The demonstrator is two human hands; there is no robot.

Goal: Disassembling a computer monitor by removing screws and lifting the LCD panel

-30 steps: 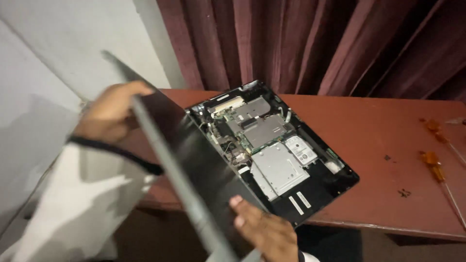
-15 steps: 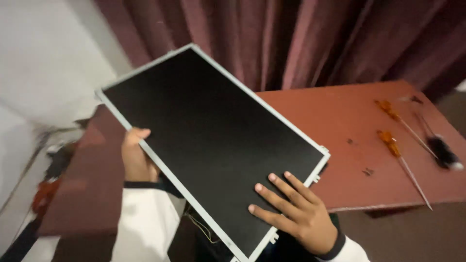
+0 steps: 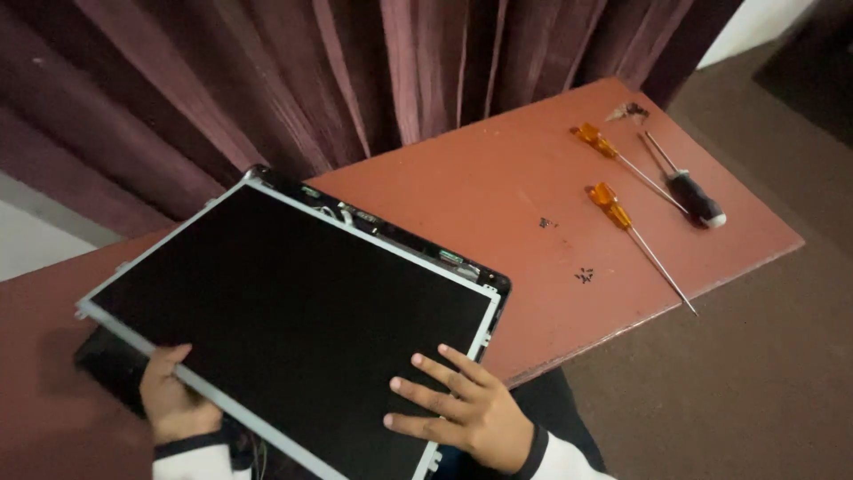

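A flat black screen panel (image 3: 293,311) with a thin silver frame lies tilted over a dark device chassis (image 3: 404,240), whose far rim shows along the panel's top edge. My left hand (image 3: 173,400) grips the panel's near left edge, thumb on top. My right hand (image 3: 466,409) rests with fingers spread flat on the panel's near right corner. Both wrists wear white sleeves with dark cuffs.
The reddish-brown table (image 3: 524,187) carries two orange-handled screwdrivers (image 3: 613,209), a black-handled screwdriver (image 3: 693,196) and a few small screws (image 3: 584,276) at the right. Maroon curtains (image 3: 355,71) hang behind. The table's right edge drops to brown floor (image 3: 755,373).
The panel, held upright on its edge a second ago with the open chassis exposed, has been swung down and now lies nearly flat over the chassis. My view has shifted to the right.
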